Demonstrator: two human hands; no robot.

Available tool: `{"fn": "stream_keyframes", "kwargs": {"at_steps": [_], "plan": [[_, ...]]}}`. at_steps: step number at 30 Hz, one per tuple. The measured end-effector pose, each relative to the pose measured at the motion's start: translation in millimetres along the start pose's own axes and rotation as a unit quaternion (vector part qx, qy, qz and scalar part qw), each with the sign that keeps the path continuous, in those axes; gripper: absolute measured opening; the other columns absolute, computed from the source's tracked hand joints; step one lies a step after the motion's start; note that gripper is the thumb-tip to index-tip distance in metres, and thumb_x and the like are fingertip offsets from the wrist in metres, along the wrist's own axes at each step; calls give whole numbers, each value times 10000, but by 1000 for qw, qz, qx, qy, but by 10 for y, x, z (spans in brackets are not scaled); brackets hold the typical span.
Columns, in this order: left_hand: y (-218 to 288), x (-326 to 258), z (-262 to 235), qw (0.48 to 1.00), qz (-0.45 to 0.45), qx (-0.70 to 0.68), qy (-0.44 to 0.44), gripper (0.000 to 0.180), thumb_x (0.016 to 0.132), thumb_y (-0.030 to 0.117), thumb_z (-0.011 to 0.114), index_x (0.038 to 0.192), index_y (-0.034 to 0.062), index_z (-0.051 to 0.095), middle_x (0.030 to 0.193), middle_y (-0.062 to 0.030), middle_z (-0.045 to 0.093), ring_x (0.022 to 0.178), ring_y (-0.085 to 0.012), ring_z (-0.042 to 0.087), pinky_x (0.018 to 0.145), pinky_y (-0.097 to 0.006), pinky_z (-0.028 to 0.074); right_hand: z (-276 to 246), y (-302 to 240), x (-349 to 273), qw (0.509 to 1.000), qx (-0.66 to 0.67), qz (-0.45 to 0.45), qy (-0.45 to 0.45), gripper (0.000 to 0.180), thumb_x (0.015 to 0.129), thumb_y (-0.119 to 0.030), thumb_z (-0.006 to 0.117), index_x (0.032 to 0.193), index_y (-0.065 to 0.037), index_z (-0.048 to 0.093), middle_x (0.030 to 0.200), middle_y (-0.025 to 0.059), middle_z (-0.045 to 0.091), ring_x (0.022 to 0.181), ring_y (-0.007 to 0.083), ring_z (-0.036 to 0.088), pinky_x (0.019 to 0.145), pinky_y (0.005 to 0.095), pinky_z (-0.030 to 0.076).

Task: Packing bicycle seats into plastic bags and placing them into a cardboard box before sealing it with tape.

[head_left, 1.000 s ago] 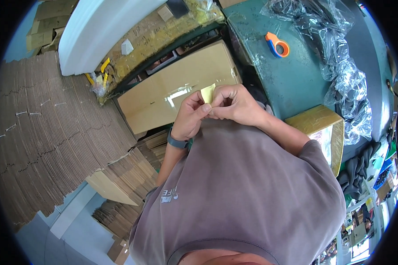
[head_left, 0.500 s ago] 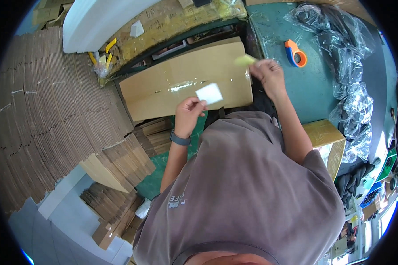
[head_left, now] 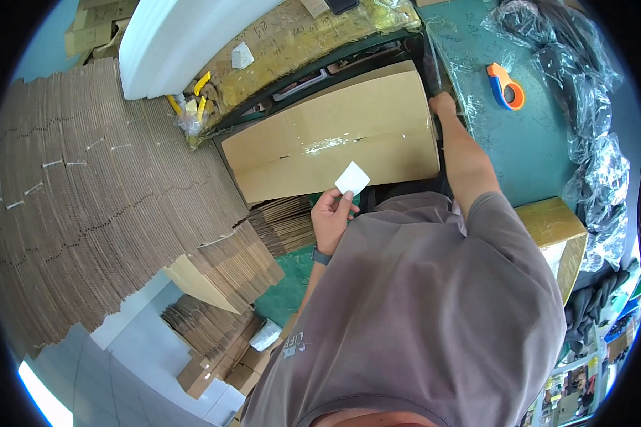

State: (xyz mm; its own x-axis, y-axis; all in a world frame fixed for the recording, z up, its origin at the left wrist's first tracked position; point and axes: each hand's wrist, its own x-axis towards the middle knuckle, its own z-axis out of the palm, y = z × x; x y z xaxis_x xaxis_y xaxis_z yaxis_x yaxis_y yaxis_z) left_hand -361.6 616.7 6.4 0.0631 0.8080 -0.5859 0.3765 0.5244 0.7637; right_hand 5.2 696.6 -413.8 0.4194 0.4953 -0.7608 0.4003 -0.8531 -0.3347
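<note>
A small white square label [head_left: 352,178] is pinched between the thumb and fingers of my left hand [head_left: 330,217], just over the near edge of a long brown cardboard box [head_left: 335,139]. The box lies flat with shiny clear tape along its middle seam. My right hand [head_left: 443,105] reaches down past the box's far right corner, beside the green table [head_left: 470,78]. Its fingers are mostly hidden there, and nothing shows in it.
An orange and blue tape dispenser [head_left: 506,87] lies on the green table. Plastic-wrapped dark bundles [head_left: 584,114] line its right side. Tall stacks of flattened cardboard [head_left: 100,185] stand at left. A taped ledge [head_left: 292,35] with another white paper [head_left: 242,55] runs behind the box.
My right hand has dropped from over the box's right end into the gap beside it; the yellowish slip it held is out of sight. My left hand still holds the white label.
</note>
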Motion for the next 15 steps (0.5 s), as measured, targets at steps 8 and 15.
{"fn": "stream_keyframes", "kwargs": {"at_steps": [8,15], "plan": [[661,488,706,876,415,243,-41,175,941,-39,801,1113,-6,806,1223,-151,808,1032,-295,806,852,-355,652,-1278,-430,-2334,869,458,-129,-137,566,1085,-513,684,1286,13,736,1199,185,798,1002,320,791,840,446,639],[729,1159,1246,724,562,355,-186,197,951,-5,758,1142,27,797,1336,-123,777,1124,-335,782,916,-408,649,-1128,-102,-2452,685,671,-117,-259,322,1059,-173,791,1299,29,720,1120,84,800,957,168,777,891,334,639]]}}
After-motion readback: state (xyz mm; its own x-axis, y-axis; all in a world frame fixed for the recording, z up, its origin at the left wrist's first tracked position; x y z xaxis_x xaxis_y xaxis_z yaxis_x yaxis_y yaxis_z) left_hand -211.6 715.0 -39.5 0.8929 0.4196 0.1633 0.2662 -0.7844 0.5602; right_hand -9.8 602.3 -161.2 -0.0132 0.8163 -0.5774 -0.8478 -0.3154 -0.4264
